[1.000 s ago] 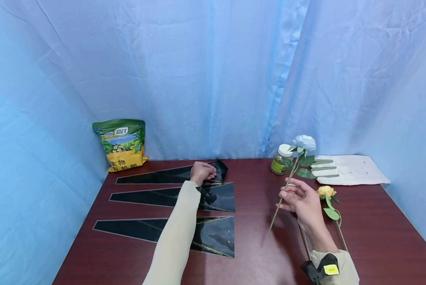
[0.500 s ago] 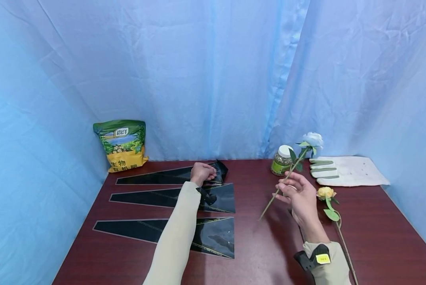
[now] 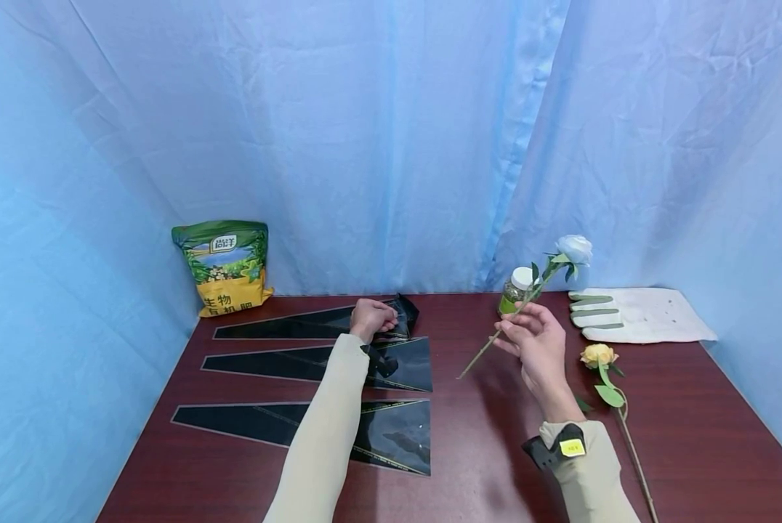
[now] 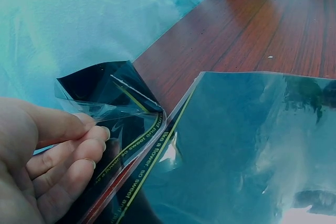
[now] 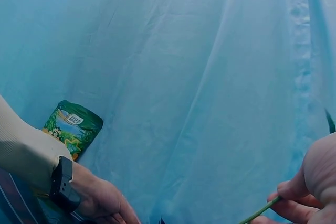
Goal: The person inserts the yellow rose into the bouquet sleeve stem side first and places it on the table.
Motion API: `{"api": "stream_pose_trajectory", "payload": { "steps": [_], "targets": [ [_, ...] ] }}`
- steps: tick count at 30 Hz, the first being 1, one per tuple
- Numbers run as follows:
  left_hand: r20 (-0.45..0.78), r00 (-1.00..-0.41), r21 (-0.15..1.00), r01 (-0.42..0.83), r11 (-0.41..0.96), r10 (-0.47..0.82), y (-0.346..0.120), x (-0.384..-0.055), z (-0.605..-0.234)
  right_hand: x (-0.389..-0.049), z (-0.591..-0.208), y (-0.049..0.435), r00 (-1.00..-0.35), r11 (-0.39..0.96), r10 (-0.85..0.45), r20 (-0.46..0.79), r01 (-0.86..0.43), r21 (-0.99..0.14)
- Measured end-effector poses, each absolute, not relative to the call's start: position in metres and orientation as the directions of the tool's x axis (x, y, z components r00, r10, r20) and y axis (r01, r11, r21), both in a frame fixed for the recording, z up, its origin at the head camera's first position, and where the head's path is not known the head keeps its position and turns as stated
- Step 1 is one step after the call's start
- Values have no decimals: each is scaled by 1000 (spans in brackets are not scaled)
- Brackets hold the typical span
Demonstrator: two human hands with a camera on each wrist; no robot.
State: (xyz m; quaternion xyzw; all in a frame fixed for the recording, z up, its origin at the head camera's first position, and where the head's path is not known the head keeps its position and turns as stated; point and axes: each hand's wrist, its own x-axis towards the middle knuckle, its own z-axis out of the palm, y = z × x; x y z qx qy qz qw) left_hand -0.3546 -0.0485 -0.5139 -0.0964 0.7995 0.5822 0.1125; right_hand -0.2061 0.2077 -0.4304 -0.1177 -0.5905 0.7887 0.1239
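Observation:
My left hand [image 3: 373, 317] pinches the clear edge of the farthest black flower sleeve [image 3: 293, 322]. In the left wrist view, that sleeve's wide mouth [image 4: 94, 85] gapes beside my thumb and fingers. My right hand [image 3: 540, 345] pinches the stem of a pale blue-white artificial rose [image 3: 574, 249] above the table. The bloom points up and right, and the bare stem end slants down-left toward the sleeves. Only the lower stem [image 5: 260, 212] and a bit of leaf show in the right wrist view. A second sleeve [image 3: 407, 363] and a third sleeve [image 3: 400, 436] lie flat nearer me.
A yellow rose [image 3: 598, 354] lies on the right, with a white glove [image 3: 652, 314] behind it. The white-lidded jar [image 3: 515, 294] stands at the back, partly behind the held rose. A green-and-yellow fertilizer bag [image 3: 224, 265] stands back left. Blue curtains [image 3: 339, 145] surround the table.
My right hand has moved up and left with the pale rose, whose stem now tilts more and ends closer to the sleeves. My left hand stays at the far sleeve.

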Motion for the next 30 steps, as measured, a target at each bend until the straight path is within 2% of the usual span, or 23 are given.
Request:
{"api": "stream_pose_trajectory", "payload": {
  "steps": [17,30],
  "targets": [
    [-261,-965,915,-255,312,-23,-49,-347,-509,-237,-433,196,-930,-230,366,8,-99,-968],
    [-262,-965,906,-252,340,-18,-47,-347,-506,-266,-439,177,-904,-268,426,28,-156,-951]
  ]
}}
